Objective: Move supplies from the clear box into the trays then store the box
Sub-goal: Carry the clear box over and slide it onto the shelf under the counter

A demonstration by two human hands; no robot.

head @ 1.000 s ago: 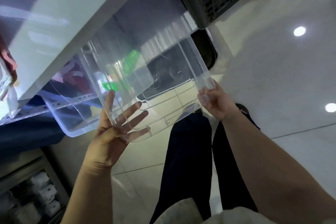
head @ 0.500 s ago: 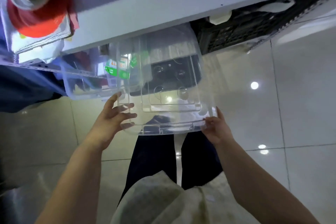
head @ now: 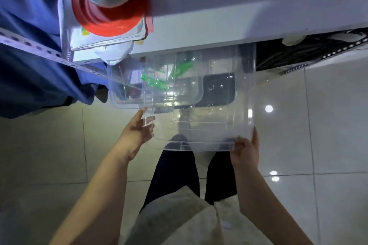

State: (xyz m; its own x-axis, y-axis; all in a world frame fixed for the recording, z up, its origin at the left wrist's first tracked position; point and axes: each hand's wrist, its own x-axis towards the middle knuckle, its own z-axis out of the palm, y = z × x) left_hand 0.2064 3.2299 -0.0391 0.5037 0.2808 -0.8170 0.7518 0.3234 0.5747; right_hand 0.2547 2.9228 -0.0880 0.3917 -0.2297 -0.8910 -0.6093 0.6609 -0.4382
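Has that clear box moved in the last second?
No, hardly: the clear box still has its far right corner beside the black crate, under the white table edge; the camera swung.

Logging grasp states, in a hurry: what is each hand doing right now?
Left hand: holds the clear box at its near left corner.
Right hand: grips the clear box at its near right corner.
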